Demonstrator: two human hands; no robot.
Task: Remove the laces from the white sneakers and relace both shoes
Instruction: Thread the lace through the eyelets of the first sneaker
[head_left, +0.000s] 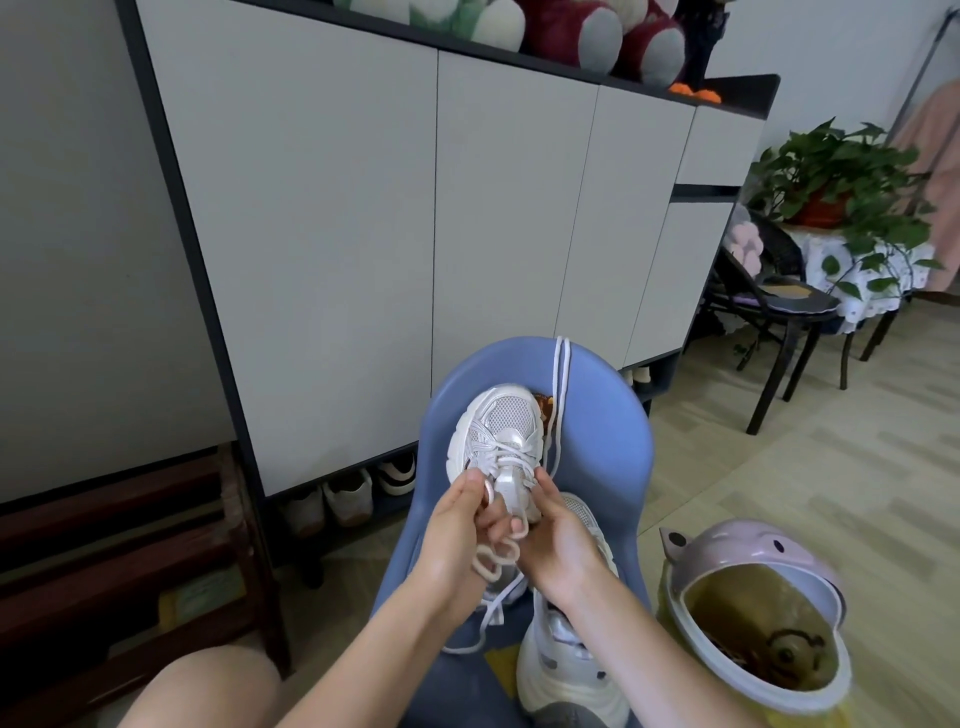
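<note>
White sneaker (498, 441) on blue chair (597, 415), no readable branding, both hands' grip pinching its lace (496, 553).

A home's entry or living area: a tall shoe cabinet (467, 208) with shoes (348, 499) tucked underneath, plush toys (561, 26) on top, a potted plant (841, 182) on a cloth-covered table (831, 270).

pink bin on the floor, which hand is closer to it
Right. The right hand works at the sneaker on the side toward the pink bin; the left hand lies beyond it, farther away.
</note>
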